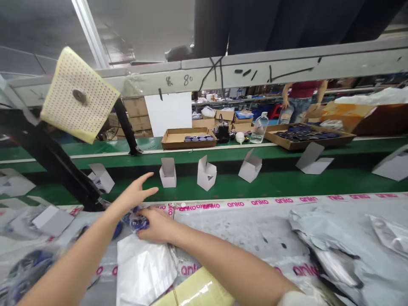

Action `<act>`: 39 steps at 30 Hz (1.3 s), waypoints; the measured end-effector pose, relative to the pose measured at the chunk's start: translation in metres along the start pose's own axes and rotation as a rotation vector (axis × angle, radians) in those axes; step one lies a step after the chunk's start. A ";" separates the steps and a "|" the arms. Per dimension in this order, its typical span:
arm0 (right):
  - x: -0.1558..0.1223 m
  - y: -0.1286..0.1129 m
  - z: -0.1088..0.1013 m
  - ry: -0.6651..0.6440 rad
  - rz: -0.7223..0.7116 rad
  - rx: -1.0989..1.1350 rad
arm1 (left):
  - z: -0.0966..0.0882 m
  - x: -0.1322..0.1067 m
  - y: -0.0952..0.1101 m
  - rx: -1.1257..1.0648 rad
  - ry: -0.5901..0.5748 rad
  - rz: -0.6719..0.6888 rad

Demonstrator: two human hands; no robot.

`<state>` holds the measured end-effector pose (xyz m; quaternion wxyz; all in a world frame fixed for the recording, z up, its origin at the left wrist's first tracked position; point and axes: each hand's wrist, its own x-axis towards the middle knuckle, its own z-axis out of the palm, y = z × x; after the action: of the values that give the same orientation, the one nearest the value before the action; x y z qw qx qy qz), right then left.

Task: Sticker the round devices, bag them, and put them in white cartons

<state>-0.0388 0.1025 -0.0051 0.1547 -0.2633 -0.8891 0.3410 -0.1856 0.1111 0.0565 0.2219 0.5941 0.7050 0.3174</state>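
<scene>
My left hand (137, 193) is stretched over the green conveyor belt, thumb and forefinger apart, with nothing between them. Just beyond its fingertips stands a small white box (168, 174) with its lid up. My right hand (156, 224) is lower, at the near edge of the bench. Its fingers are closed on a dark blue item in clear plastic (137, 221), whose exact kind I cannot make out. Under that hand lies a stack of white plastic bags (143, 265). More bagged blue items (32, 272) are at the lower left, partly behind my left forearm.
Several open white boxes, such as one box (207, 173), stand along the belt (229, 187). Behind are cardboard trays (189, 144) of dark round pieces and a clear bottle (259, 127). A black post (54, 157) rises at left. A person (301, 102) stands beyond.
</scene>
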 end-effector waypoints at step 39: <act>-0.006 0.066 -0.093 0.551 -0.192 -0.065 | 0.110 0.047 -0.060 -0.768 0.091 0.006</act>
<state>0.0321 0.1894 0.0163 0.4134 -0.2654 -0.8449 0.2118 -0.1602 0.1718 -0.0602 0.3957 0.4553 0.5420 0.5851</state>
